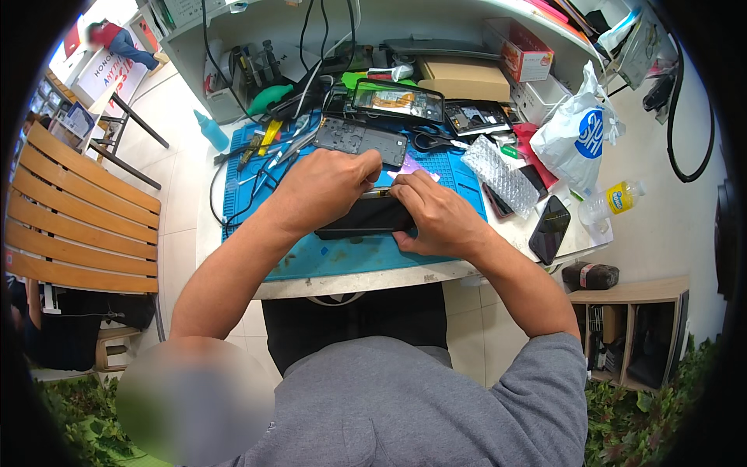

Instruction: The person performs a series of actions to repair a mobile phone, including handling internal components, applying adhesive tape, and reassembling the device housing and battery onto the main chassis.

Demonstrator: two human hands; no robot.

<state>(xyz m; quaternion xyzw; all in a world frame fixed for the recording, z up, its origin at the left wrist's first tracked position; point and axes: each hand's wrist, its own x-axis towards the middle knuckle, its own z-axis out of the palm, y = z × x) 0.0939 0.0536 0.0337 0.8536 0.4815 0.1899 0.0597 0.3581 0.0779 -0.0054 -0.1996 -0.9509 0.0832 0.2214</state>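
On the blue work mat [311, 261] lies a black phone [366, 218], dark face up, close to the mat's near edge. My right hand [436, 206] grips its right end, thumb at the near side and fingers over the far edge. My left hand [334, 187] is closed in a pinch above the phone's far edge, close to my right fingertips. What the pinch holds, if anything, is hidden. Just beyond my hands rests a grey phone frame [362, 140], and behind it an opened phone [398, 101] with its inside parts showing.
Tweezers and tools [284, 148] and loose cables crowd the left. Scissors [430, 142], bubble wrap [502, 175], another black phone [550, 229], a plastic bag [580, 132] and a bottle [615, 201] lie to the right. A blue squeeze bottle [210, 131] stands at the left edge.
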